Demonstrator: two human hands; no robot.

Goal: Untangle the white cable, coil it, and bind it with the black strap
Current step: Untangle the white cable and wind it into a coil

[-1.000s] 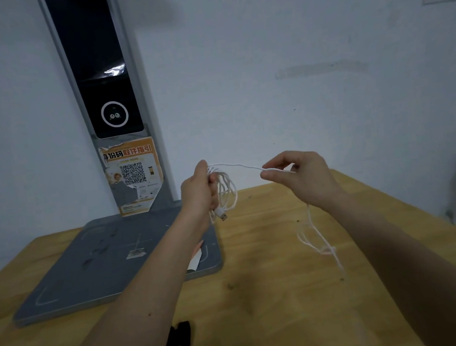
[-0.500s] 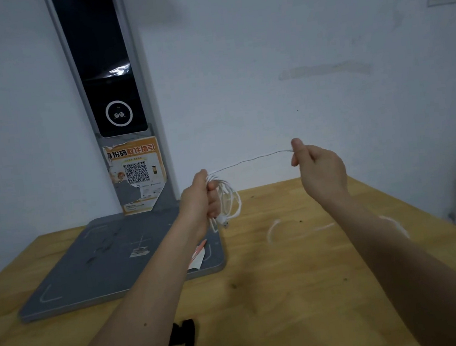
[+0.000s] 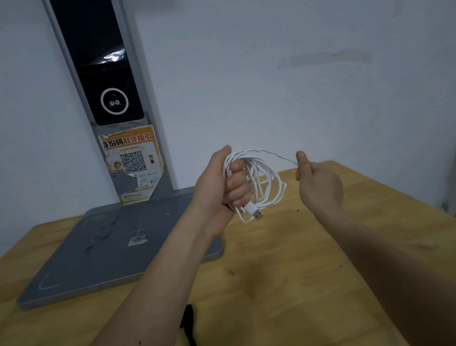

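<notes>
The white cable [image 3: 261, 180] is mostly coiled by now: several loops hang in the air above the wooden table [image 3: 304, 278], bunched in the left hand [image 3: 222, 184], whose fingers are curled tight around them. The USB plug [image 3: 256, 214] dangles at the bottom of the bundle, just below that fist. One short run of cable leads off the top of the coil to the right hand [image 3: 317, 182], just to the right of the coil, which pinches it between thumb and fingers. I see no knots in the loops, so the untangling looks finished, and I'd say only this last stretch remains to wind in. The black strap [image 3: 190, 339] lies untouched on the table, well below the coil toward the near edge, so the binding is not yet begun.
</notes>
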